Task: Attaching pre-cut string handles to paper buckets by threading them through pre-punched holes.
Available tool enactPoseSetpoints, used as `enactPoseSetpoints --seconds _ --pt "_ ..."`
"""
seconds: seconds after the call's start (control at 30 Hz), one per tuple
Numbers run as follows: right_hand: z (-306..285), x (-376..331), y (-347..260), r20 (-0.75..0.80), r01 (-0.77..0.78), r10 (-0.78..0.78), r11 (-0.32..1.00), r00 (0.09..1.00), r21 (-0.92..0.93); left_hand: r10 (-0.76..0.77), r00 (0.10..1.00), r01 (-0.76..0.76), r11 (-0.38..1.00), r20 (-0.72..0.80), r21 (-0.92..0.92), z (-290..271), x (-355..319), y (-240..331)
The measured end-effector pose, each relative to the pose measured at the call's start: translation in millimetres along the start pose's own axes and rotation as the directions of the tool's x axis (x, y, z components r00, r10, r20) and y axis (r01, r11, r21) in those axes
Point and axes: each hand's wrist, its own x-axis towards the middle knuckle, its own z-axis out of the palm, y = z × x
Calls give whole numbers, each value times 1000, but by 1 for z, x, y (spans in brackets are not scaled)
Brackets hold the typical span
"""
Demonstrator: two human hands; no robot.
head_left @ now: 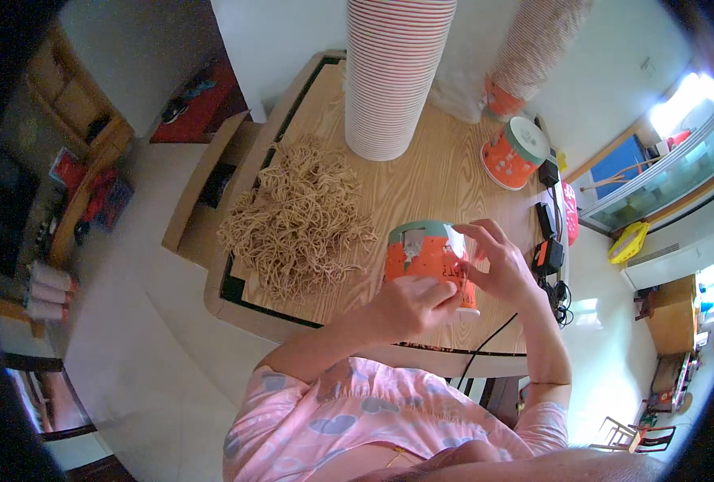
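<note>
An orange paper bucket (413,251) with a green band at its upper end is on the table in front of me, printed with figures and lettering. My left hand (415,307) is closed against its near side, finger and thumb pressed together; whatever is between them is too small to make out. Around the right side of the bucket curve the fingers of my right hand (500,263), the thumb lower and the forefinger near the green band. To the left lies a loose heap of tan twine cords (304,213). Another orange bucket (503,161) stands upside down at the right.
A tall stack of white, red-rimmed paper buckets (393,80) rises from the far table. Behind it leans a plastic-wrapped stack (538,48). Black power adapters and cables (547,255) line the right edge. An open cardboard box (204,193) stands left of the table (405,189).
</note>
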Motion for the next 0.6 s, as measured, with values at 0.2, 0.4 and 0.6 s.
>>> enactPoseSetpoints --seconds 0.2,0.4,0.6 --pt "-21 13 -1 403 -232 161 964 901 133 124 992 -124 992 -10 11 11 -2 -1" --pt "-4 7 39 312 -155 122 985 942 80 61 998 -61 998 31 8 32 -16 -7" --pt "-20 -10 82 24 -299 307 900 951 316 -345 915 301 929 -211 -216 48 -44 -25"
